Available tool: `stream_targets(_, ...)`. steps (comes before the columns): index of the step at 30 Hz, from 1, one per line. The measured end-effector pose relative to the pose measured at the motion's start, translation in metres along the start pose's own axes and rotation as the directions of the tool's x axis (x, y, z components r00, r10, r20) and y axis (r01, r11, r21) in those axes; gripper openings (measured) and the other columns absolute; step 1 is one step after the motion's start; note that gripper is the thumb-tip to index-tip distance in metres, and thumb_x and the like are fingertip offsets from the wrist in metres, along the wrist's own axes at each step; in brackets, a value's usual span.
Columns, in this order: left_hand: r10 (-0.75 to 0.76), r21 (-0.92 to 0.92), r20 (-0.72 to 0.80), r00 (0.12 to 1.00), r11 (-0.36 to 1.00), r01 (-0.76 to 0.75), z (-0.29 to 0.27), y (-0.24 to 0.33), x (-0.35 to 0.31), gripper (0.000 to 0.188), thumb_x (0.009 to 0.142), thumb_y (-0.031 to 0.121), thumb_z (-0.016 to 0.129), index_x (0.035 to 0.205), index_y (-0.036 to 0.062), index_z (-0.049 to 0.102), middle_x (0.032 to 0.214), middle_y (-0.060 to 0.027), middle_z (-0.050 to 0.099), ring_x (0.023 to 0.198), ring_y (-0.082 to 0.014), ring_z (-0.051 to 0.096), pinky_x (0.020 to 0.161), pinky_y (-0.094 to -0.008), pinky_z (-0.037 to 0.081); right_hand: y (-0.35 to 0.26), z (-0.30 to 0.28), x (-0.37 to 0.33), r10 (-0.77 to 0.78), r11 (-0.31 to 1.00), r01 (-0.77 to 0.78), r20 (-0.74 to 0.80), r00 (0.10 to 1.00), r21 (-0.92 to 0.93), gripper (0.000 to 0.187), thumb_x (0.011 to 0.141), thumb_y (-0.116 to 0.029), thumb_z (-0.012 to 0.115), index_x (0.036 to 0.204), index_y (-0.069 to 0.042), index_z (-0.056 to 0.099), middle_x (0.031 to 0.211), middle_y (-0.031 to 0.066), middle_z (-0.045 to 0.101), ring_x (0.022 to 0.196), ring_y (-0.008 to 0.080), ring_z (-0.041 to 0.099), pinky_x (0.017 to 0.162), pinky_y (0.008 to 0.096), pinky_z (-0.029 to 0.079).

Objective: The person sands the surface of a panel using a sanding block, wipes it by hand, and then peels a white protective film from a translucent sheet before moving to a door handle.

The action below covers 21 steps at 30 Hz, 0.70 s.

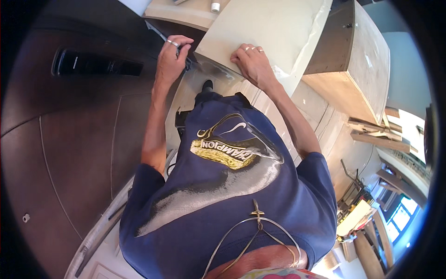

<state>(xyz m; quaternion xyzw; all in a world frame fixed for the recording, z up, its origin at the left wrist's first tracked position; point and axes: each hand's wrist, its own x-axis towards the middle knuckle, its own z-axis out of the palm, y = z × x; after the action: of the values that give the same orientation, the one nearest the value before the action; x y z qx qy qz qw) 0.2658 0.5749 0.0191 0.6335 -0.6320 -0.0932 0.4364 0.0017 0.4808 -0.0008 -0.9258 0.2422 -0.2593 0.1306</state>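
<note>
My left hand (pixel 171 60) is closed, fingers curled, at the left corner of a pale sheet-covered board. A dark grey-blue piece shows beside the palm, and a thin grey strip (pixel 155 30) runs up from behind the fingers; what they are I cannot make out. My right hand (pixel 253 65) rests knuckles up on the near part of the pale board (pixel 274 28). Its fingers are folded under, and anything beneath them is hidden. The board has a smooth cream top with a ragged, whitish film-like strip along its right side.
Left of me stands a large dark brown panel (pixel 79 121) with a black recessed slot (pixel 97 63). A wooden box-like cabinet (pixel 348 60) is at right, with wood offcuts (pixel 378 132) below it. A small white bottle (pixel 215 6) stands on a wooden surface at the far side.
</note>
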Motion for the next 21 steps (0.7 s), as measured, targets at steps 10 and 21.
stream_targets(10, -0.257, -0.177, 0.131, 0.957, 0.944, 0.278, -0.004, -0.016, -0.029, 0.017, 0.099, 0.008, 0.066, 0.114, 0.0028, 0.071, 0.111, -0.0082, 0.069, 0.099, -0.0192, 0.069, 0.088, -0.0320, 0.055, -0.027, 0.013, 0.064, 0.032, 0.965, -0.053, 0.087, 0.996, 0.259, 0.023, 0.092, -0.029, 0.073, 0.102, -0.009, 0.068, 0.092, 0.0110, 0.066, 0.091, 0.0307, 0.067, 0.079, 0.0451, 0.050)
stream_targets(21, -0.286, -0.340, 0.148, 0.947, 0.884, 0.320, 0.006, -0.013, -0.044, 0.019, 0.097, 0.012, 0.068, 0.114, 0.0050, 0.071, 0.111, -0.0089, 0.067, 0.099, -0.0221, 0.069, 0.088, -0.0343, 0.055, -0.046, 0.025, 0.063, 0.026, 0.999, -0.020, 0.222, 0.975, -0.028, 0.017, 0.096, -0.018, 0.065, 0.098, -0.002, 0.059, 0.095, 0.0177, 0.065, 0.091, 0.0360, 0.066, 0.081, 0.0481, 0.050)
